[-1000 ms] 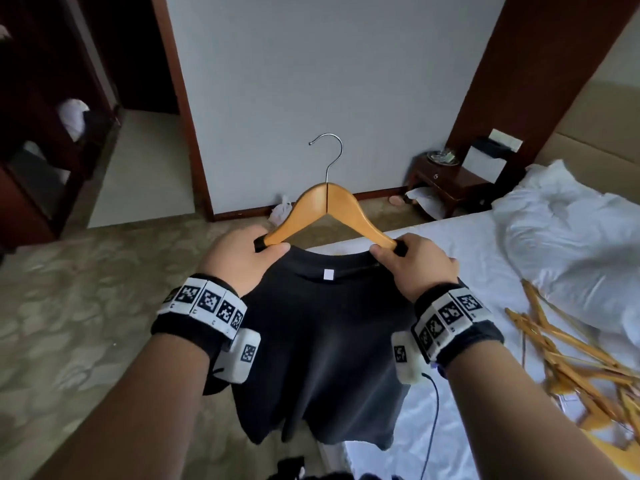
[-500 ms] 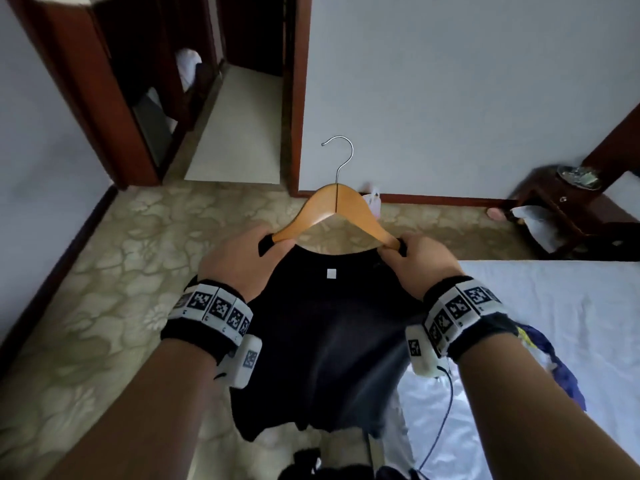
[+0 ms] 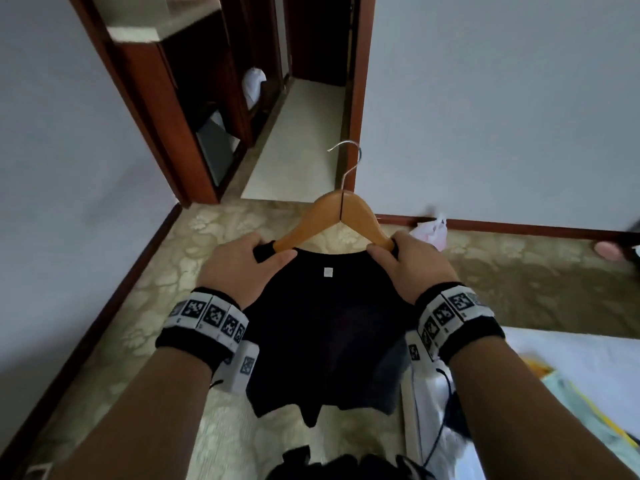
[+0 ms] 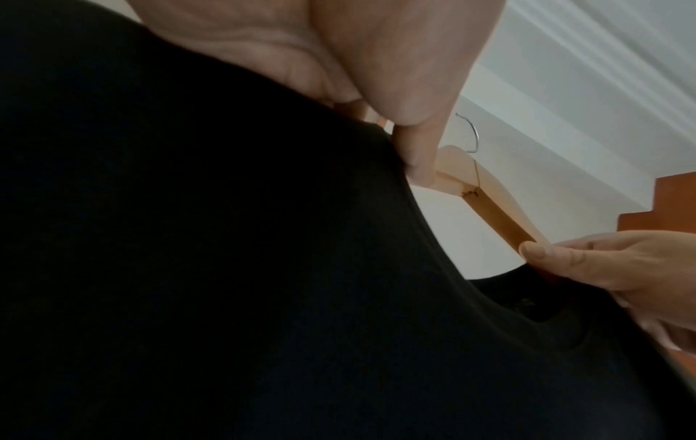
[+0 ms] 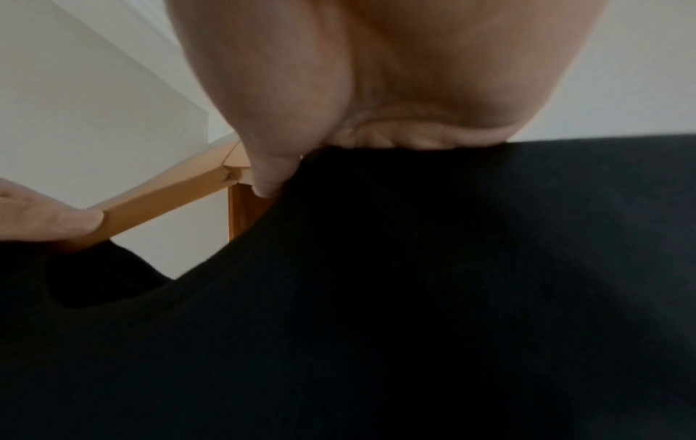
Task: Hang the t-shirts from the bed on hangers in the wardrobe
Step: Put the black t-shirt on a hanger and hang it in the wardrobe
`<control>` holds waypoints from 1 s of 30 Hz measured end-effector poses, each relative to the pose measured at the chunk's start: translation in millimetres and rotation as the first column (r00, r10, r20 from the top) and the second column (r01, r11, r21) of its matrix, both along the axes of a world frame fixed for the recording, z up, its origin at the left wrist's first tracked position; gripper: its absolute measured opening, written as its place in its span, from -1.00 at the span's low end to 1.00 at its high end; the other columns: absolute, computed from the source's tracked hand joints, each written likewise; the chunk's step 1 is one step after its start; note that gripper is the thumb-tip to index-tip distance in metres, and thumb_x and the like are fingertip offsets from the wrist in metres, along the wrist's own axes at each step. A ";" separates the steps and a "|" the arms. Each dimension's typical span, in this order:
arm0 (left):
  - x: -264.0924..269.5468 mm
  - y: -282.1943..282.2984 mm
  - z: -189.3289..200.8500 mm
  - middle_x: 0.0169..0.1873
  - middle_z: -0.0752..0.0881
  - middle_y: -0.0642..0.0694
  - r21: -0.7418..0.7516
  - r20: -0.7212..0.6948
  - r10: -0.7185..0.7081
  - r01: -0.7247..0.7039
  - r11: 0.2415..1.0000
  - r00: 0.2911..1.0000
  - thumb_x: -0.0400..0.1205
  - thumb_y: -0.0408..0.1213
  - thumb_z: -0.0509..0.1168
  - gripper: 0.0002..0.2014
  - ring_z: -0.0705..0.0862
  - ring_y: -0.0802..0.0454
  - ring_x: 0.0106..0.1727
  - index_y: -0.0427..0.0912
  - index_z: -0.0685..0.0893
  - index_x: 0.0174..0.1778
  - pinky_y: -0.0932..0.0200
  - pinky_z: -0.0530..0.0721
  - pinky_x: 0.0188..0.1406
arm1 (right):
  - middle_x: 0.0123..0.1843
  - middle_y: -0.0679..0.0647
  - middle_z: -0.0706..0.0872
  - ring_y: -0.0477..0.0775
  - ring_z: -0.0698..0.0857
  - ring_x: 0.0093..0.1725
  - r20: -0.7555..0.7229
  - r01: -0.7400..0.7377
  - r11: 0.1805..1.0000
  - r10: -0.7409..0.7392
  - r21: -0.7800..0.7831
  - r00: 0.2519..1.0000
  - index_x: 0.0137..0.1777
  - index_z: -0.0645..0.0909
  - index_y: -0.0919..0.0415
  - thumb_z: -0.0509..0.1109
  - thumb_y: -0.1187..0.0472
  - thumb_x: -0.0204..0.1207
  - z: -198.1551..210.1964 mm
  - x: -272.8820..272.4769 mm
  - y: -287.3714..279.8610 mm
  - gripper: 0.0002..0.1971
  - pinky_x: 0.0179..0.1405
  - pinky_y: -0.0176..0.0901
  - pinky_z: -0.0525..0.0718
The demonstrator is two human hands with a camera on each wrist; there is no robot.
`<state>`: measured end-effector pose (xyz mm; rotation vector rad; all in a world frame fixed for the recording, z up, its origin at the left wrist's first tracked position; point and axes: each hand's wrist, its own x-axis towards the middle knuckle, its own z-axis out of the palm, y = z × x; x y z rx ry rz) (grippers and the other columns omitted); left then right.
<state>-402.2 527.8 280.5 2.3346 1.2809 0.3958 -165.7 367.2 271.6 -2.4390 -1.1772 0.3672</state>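
Note:
A black t-shirt [image 3: 329, 327] hangs on a wooden hanger [image 3: 341, 216] with a metal hook, held up in front of me in the head view. My left hand [image 3: 242, 268] grips the shirt's left shoulder and the hanger's left arm. My right hand [image 3: 412, 265] grips the right shoulder and the hanger's right arm. In the left wrist view the black t-shirt [image 4: 226, 282] fills the frame, with the wooden hanger [image 4: 489, 208] beyond the left thumb. In the right wrist view the black t-shirt [image 5: 414, 297] hangs under the right hand, beside the wooden hanger [image 5: 169, 199]. The dark wooden wardrobe [image 3: 194, 109] stands open at the upper left.
Patterned carpet [image 3: 180, 271] covers the floor, and a pale corridor floor [image 3: 298, 150] leads past the wardrobe. The white bed [image 3: 554, 375] corner is at the lower right with a pale green cloth [image 3: 585, 410] on it. A white bag [image 3: 429, 230] lies by the wall's skirting.
My view has swung left, away from the bed and toward the wardrobe and corridor. Both hands keep the same hold on the hanger and black t-shirt.

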 end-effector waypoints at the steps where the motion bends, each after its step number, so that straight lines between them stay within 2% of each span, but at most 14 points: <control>1: 12.7 11.2 7.3 -0.37 0.71 0.04 0.005 -0.019 0.024 -0.024 1.000 1.000 0.54 0.49 0.27 -0.47 0.70 0.07 -0.32 0.04 0.59 -0.22 0.08 0.57 -0.37 | -0.20 -0.02 0.69 0.07 0.71 -0.16 0.019 -0.002 1.000 0.002 0.025 1.000 -0.05 0.49 0.02 0.13 -0.41 0.66 5.1 14.4 13.6 -0.52 -0.04 0.10 0.70; 5: 53.5 53.5 28.6 -0.32 0.72 0.03 0.035 -0.059 0.099 -0.097 0.995 0.993 0.57 0.51 0.19 -0.44 0.68 0.08 -0.27 0.02 0.59 -0.17 0.07 0.57 -0.32 | -0.17 -0.05 0.68 0.10 0.69 -0.12 0.166 -0.043 0.998 0.035 0.044 0.986 0.00 0.49 0.03 0.08 -0.41 0.69 33.6 59.5 71.5 -0.50 -0.10 0.07 0.37; 8: 69.8 89.3 31.7 -0.30 0.71 0.06 0.049 -0.056 0.120 -0.117 0.992 0.991 0.60 0.46 0.19 -0.49 0.68 0.09 -0.24 0.04 0.59 -0.14 0.10 0.50 -0.35 | -0.23 -0.05 0.66 0.09 0.69 -0.19 0.148 -0.120 0.989 0.106 0.088 0.983 -0.07 0.45 0.00 0.11 -0.40 0.68 36.4 81.1 118.8 -0.54 -0.14 0.09 0.65; 9: 74.8 104.4 30.8 -0.26 0.71 0.08 0.049 -0.034 0.120 -0.118 0.992 0.992 0.62 0.41 0.23 -0.55 0.69 0.09 -0.20 0.06 0.60 -0.08 0.11 0.51 -0.32 | -0.24 -0.05 0.65 0.08 0.68 -0.22 0.144 -0.140 0.986 0.126 0.095 0.982 -0.08 0.44 -0.01 0.12 -0.40 0.68 34.2 87.8 136.2 -0.55 -0.13 0.09 0.69; 11: 83.6 135.2 25.6 -0.15 0.71 0.13 0.045 0.022 0.121 -0.122 0.992 0.992 0.62 0.31 0.32 -0.66 0.69 0.06 -0.10 0.14 0.62 0.07 0.09 0.59 -0.17 | -0.25 -0.05 0.65 0.06 0.66 -0.24 0.150 -0.171 0.981 0.156 0.093 0.976 -0.09 0.45 0.00 0.12 -0.40 0.68 26.5 99.5 172.9 -0.54 -0.16 0.06 0.68; 13: 91.6 167.4 16.9 -0.14 0.70 0.14 0.061 0.037 0.123 -0.125 0.990 0.992 0.63 0.29 0.31 -0.68 0.68 0.06 -0.09 0.16 0.61 0.11 0.03 0.65 -0.05 | -0.25 -0.06 0.64 0.04 0.65 -0.25 0.167 -0.201 0.976 0.184 0.089 0.969 -0.08 0.46 0.01 0.13 -0.40 0.68 23.2 107.9 212.8 -0.53 -0.19 0.03 0.64; 16: 106.3 227.7 4.9 -0.23 0.67 0.12 0.072 0.062 0.141 -0.145 0.987 0.988 0.69 0.25 0.25 -0.71 0.68 0.07 -0.14 0.10 0.60 0.00 0.04 0.63 -0.13 | -0.24 -0.05 0.66 0.02 0.66 -0.24 0.181 -0.228 0.970 0.210 0.080 0.961 -0.06 0.50 0.01 0.14 -0.40 0.67 22.2 120.8 280.1 -0.53 -0.16 0.04 0.67; 18: 118.9 277.3 2.4 -0.25 0.66 0.12 0.084 0.107 0.160 -0.169 0.982 0.981 0.71 0.21 0.26 -0.72 0.69 0.03 -0.14 0.08 0.61 0.02 0.02 0.66 -0.10 | -0.25 -0.04 0.68 0.02 0.67 -0.25 0.190 -0.205 0.975 0.186 0.087 0.964 -0.09 0.51 0.00 0.15 -0.45 0.63 25.2 131.6 328.4 -0.50 -0.15 0.05 0.71; 22: 151.3 379.5 19.2 -0.25 0.68 0.08 0.105 0.128 0.143 -0.157 0.982 0.981 0.71 0.26 0.23 -0.69 0.69 -0.02 -0.16 0.09 0.58 0.02 -0.02 0.69 -0.11 | -0.28 -0.02 0.70 0.04 0.70 -0.29 0.206 -0.115 0.991 0.100 0.063 0.974 -0.11 0.51 0.00 0.12 -0.54 0.56 46.6 161.5 424.1 -0.42 -0.10 0.12 0.77; 30: 226.9 562.3 55.1 -0.21 0.69 0.08 0.122 0.102 0.069 -0.082 0.989 0.992 0.69 0.35 0.18 -0.64 0.69 0.01 -0.15 0.14 0.54 0.08 0.02 0.66 -0.17 | -0.24 0.01 0.70 0.09 0.70 -0.26 0.210 -0.062 0.994 0.042 0.088 0.977 -0.08 0.52 0.04 0.11 -0.51 0.59 86.8 228.3 586.7 -0.41 -0.09 0.13 0.77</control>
